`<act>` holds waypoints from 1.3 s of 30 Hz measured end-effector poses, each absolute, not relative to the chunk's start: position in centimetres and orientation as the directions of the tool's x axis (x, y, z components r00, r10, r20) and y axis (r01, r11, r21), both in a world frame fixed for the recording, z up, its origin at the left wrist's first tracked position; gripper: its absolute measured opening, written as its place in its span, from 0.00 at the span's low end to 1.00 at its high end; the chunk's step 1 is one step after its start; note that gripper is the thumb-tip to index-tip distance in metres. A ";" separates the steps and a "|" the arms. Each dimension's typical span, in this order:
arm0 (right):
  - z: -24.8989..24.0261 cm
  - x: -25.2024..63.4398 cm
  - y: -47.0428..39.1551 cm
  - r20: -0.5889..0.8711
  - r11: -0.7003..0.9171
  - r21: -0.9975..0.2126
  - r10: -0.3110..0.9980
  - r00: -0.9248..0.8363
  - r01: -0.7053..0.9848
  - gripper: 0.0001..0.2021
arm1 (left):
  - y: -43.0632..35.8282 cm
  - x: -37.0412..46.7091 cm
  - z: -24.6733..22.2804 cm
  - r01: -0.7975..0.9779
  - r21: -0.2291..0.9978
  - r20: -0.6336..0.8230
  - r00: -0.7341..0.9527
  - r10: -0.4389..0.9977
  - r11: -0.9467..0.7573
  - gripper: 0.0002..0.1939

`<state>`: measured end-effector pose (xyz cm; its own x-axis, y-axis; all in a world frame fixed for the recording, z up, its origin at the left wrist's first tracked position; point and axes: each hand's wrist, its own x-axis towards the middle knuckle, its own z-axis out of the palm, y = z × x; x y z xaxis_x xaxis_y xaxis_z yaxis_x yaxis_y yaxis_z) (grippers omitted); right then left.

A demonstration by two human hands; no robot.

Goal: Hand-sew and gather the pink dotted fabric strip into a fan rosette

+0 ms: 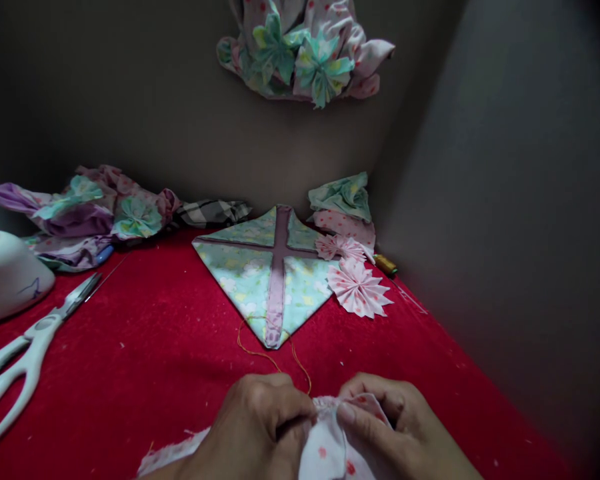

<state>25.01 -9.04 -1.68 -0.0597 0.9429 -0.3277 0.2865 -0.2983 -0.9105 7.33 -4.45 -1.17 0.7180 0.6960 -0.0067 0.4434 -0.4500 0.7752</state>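
A strip of white fabric with red dots (pixel 325 443) is gathered between both hands at the bottom of the head view. My left hand (pixel 260 427) is closed, pinching the gathered edge; whether a needle is in its fingers cannot be seen. Thumb and fingers of my right hand (pixel 395 420) are closed on the same fabric, a little to the right. An orange thread (pixel 300 367) loops up from between the hands and lies over the lower tip of a mint floral fabric square (pixel 240 273) crossed by mauve bands. A frayed end of fabric (pixel 173 453) shows behind my left wrist.
White-handled scissors (pixel 40 333) lie at left beside a white appliance (pixel 10 273). Pleated dotted rosettes (pixel 360 290), folded fabric (pixel 343 207) and a thread spool (pixel 385 265) sit at right. Fabric pieces (pixel 95 207) line the back left. A flowered cloth item (pixel 300 60) hangs on the wall.
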 end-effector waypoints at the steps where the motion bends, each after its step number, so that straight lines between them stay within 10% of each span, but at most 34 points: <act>1: -1.7 25.0 -9.0 -0.323 -0.294 -0.908 0.945 -0.050 0.297 0.12 | -4.5 7.3 -1.2 0.434 0.784 -0.002 0.716 0.698 -0.443 0.13; 14: -1.7 24.8 -9.1 -0.308 -0.296 -0.920 0.951 -0.005 0.259 0.13 | -4.7 7.5 -2.3 0.296 0.871 0.123 0.642 0.757 -0.392 0.12; 25: -2.7 23.9 -10.4 0.113 0.119 -0.828 0.993 -0.045 0.548 0.11 | -5.3 7.7 -2.4 0.279 0.881 0.144 0.610 0.779 -0.382 0.11; 39: -2.0 25.3 -8.9 -0.364 -0.359 -0.931 0.926 -0.098 0.064 0.18 | -4.1 7.7 -2.0 0.205 0.971 -0.041 0.649 0.760 -0.123 0.10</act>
<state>25.33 -8.89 -2.02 -0.0981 0.9262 -0.3640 0.0636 -0.3592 -0.9311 7.67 -4.12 -2.02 0.6490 0.7597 -0.0411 0.2054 -0.1229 0.9709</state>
